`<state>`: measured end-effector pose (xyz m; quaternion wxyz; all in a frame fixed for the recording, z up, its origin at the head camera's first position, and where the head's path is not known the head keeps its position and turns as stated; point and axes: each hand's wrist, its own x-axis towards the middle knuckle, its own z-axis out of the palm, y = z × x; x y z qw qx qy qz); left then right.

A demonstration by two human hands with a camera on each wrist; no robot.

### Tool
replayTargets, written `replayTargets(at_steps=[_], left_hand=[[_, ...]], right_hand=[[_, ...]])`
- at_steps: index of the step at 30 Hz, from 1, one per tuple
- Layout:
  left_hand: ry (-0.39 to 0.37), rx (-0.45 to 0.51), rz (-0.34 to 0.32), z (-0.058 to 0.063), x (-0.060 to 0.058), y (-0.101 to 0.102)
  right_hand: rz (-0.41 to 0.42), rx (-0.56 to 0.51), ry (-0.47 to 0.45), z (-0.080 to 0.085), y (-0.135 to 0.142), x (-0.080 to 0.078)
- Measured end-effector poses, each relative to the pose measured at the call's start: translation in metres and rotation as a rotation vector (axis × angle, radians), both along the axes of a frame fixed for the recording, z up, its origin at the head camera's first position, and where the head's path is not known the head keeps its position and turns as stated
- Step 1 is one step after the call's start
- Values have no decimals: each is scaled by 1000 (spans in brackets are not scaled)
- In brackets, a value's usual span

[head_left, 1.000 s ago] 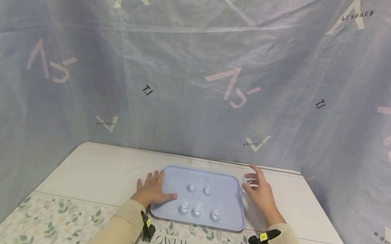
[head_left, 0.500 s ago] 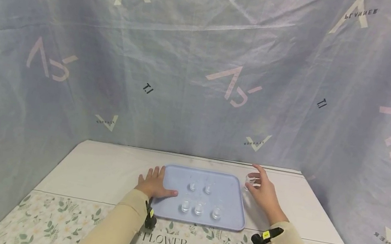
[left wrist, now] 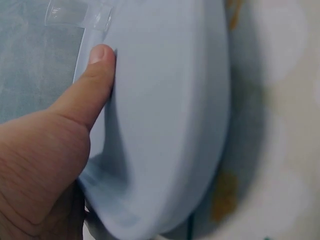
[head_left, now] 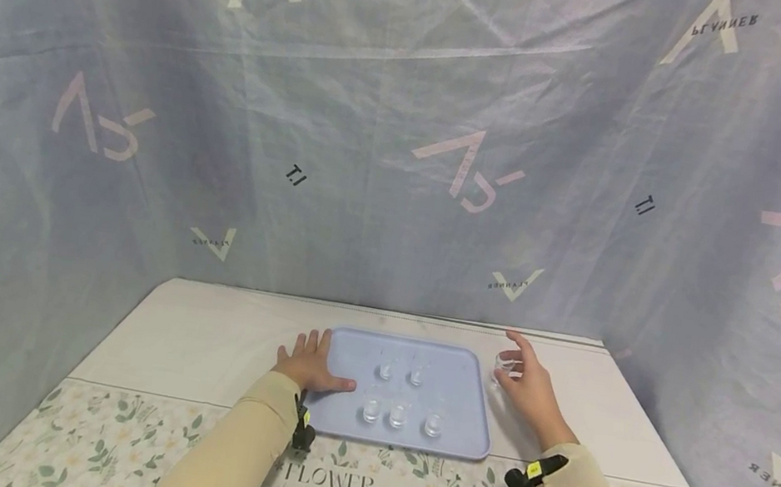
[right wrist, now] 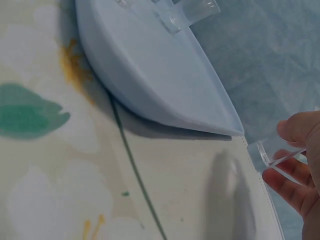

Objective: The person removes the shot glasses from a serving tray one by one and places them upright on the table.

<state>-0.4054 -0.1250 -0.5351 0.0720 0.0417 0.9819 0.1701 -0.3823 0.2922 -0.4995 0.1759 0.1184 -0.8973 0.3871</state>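
Observation:
My right hand [head_left: 529, 390] pinches a small clear shot glass [head_left: 501, 367] between thumb and fingers, just off the right rim of a pale blue tray [head_left: 352, 347]. Its thick base [right wrist: 259, 156] points away from the palm in the right wrist view. Across the tray's left edge rests my left hand [head_left: 308, 368], fingers spread and straight, the thumb reaching over onto the tray's surface. Several more clear shot glasses stand on the tray: two toward the back, including one glass [head_left: 417, 375], and a front group with one glass [head_left: 433, 425] at its right end.
A white cover [head_left: 209, 343] with a flowered front part [head_left: 126, 440] lies under the tray. Grey-blue printed curtains [head_left: 364, 214] hang behind and at both sides. Dark wrist cameras sit on both forearms.
My right hand has carried the shot glass a little to the right, away from the tray's rim. My left hand remains at the tray's left edge, and the standing glasses stay put.

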Motion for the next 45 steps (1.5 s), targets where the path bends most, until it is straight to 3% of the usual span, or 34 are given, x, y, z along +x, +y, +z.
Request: replayTargets(at_steps=[15,26,37,45], left_hand=[[-24,7,-1,4,0,2],[-21,0,2,1,0,1],[-19,-6,0,-4,-3,0],[-23,12,-4,1,1,1]], right_hand=[[-3,-15,-1,-11,2,1],[-12,-3,-54,-14,3,-1],[5,14,-113,-11,4,-2],[39,19,-138,1,1,-4]])
